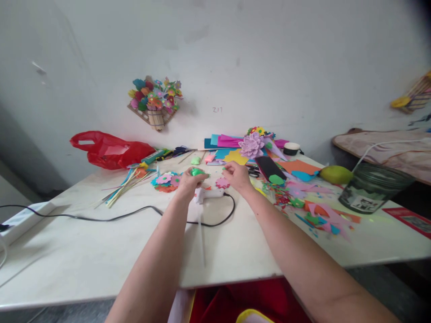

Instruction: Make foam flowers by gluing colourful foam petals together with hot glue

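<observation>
Filling most of the lower view, the white surface [111, 242] looks mid-job (my est.): cutting mostly done, joining prob. left. Containers: glass jar [373, 190], R edge, contents unclear; red plastic bag [111, 154], L rear, contents can't tell; stick vase [156, 120] on wall, full of flowers [158, 95]. Loose thin strips [123, 190] lie L of the hands. L hand [190, 181]: partly curled, gripping a glossy green lump (ID unclear). R hand [236, 176]: fingertips pinched nearly closed, poss. on a tiny green bit, can't confirm. White glue gun [208, 194] w/ cord lies just nearer the body. Cut flower shapes [164, 178] piled by L hand; pink flower [222, 182] between hands. Green lump [197, 171] sits in L fingers, above surface. Smallest: green bit [224, 168].
</observation>
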Demonstrator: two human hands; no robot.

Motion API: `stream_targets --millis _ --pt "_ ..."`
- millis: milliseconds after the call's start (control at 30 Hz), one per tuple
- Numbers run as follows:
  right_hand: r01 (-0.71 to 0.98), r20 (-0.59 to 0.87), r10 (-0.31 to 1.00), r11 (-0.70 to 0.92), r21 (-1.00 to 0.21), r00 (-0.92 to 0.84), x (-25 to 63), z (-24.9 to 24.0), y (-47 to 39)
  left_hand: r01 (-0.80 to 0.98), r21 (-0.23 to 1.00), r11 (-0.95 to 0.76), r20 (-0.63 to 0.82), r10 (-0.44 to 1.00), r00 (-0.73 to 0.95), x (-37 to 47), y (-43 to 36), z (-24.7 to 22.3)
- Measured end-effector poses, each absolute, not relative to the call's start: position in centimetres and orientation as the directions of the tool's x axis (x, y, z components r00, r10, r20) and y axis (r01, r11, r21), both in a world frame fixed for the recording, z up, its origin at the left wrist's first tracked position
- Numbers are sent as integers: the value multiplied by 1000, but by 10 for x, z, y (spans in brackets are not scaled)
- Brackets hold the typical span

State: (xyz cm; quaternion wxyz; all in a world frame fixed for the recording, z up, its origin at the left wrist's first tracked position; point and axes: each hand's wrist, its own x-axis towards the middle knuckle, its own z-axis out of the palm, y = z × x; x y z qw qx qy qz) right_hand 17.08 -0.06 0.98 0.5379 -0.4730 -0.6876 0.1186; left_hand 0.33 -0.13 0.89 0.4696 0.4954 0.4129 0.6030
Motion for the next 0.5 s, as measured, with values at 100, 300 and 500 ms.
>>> stream_targets --millis 100,300,500 --pt "72 386 922 383 -921 27 172 13 2 -244 942 -228 218 973 -69 1 1 8" --pt "-277 225 949 160 -948 -222 171 15 -4 -405 891 -207 214 976 -28 4 -3 11" --pt "-331 220 935 121 -936 -279 174 11 0 -487 858 -167 202 979 20 3 -5 13"
